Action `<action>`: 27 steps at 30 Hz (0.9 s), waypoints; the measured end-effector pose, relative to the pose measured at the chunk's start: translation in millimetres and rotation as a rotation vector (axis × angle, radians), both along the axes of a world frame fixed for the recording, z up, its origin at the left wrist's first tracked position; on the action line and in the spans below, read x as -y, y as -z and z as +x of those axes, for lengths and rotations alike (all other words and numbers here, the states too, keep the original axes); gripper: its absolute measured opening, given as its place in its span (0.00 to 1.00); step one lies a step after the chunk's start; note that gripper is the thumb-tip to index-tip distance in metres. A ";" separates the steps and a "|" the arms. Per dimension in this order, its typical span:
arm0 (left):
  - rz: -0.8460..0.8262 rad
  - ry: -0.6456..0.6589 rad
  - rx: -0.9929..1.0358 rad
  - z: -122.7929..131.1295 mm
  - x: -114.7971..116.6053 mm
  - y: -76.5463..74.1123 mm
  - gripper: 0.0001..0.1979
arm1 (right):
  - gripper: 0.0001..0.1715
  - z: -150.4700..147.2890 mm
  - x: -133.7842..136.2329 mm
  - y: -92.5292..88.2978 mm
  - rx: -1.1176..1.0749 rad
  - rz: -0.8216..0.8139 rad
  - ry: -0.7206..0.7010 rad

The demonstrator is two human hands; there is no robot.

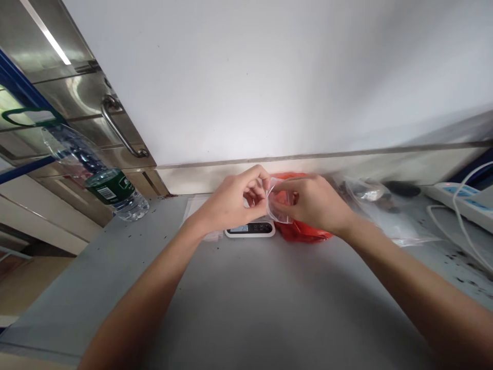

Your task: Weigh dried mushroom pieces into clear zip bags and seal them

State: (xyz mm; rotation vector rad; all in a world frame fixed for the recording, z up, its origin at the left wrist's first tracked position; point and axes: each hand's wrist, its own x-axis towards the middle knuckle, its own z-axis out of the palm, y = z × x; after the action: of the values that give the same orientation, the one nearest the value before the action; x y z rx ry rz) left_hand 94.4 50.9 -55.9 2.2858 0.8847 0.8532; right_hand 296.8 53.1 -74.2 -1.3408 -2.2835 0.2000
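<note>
Between my two hands is a small clear plastic bag [282, 213], its top edge pinched from both sides. My left hand [236, 198] has its thumb and fingers closed on the left of the bag's mouth. On the right side, my right hand [308, 200] grips the bag between thumb and forefinger. Just below the hands lies a white digital scale [250, 234] with a lit display, partly hidden by my left hand. Behind the bag and my right hand sits a red plastic bag [308, 234]. What the clear bag contains, I cannot make out.
Flat clear bags [192, 208] lie left of the scale. A large water bottle [110, 187] stands at the table's left edge. Clear bags with dark contents [370, 195] lie at the right, beside a white device [462, 198] with a cable [458, 205]. A white wall [246, 87] rises behind.
</note>
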 end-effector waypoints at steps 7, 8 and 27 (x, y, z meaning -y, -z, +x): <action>0.303 -0.093 -0.140 1.6 -7.6 11.2 0.48 | 0.24 1.0 -0.4 0.3 -0.145 -0.024 -0.069; 0.279 -0.079 -0.200 1.6 -8.1 12.7 0.57 | 0.25 1.5 -0.4 -0.2 -0.175 -0.033 -0.091; -0.050 -0.171 -0.111 -4.7 -14.1 11.4 0.33 | 0.14 27.8 -5.5 -18.0 -0.080 -0.216 0.230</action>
State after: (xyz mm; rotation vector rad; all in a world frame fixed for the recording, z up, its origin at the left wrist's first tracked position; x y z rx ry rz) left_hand 89.7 64.9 -67.4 2.2563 1.1512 0.7715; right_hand 324.6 58.5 -56.3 -1.6595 -2.0673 0.4238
